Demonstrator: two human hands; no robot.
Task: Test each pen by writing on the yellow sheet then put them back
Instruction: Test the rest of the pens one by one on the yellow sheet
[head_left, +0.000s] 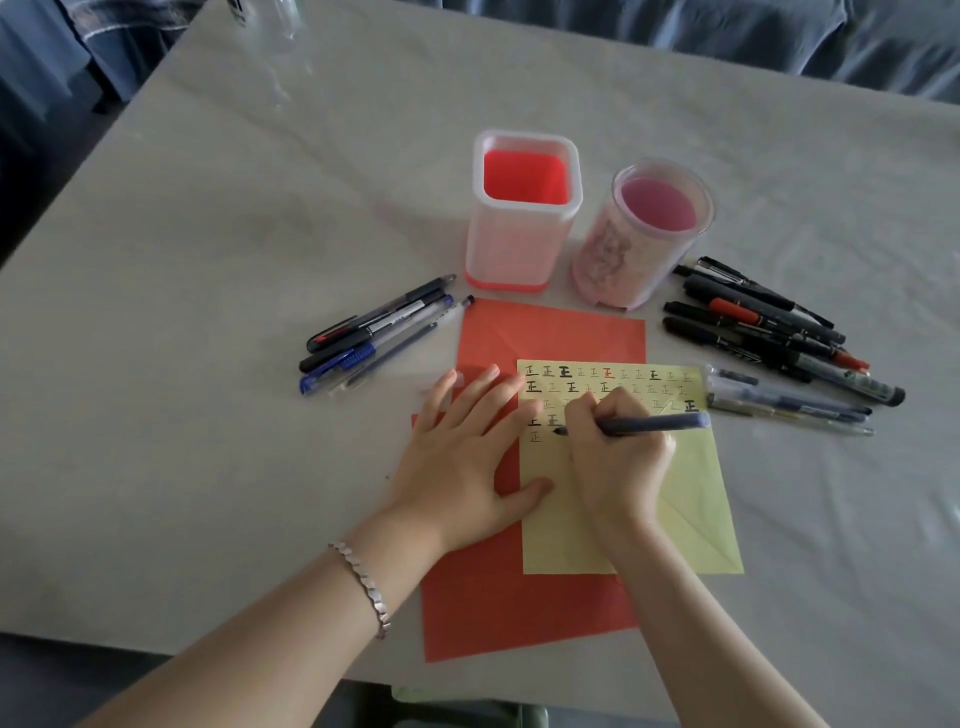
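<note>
Looks like a home, living room or bedroom, can't tell which. Worktop (208, 234) draped in wrinkled grey cloth, rumpled blue fabric (779, 36) right behind it. Square pen pot (524, 213) and round pen pot (639, 234): household stationery.

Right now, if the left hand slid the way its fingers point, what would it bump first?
Probably a pen holder. The left hand points across the red sheet toward the gap between the square holder and the round holder; which comes first is unclear.
</note>
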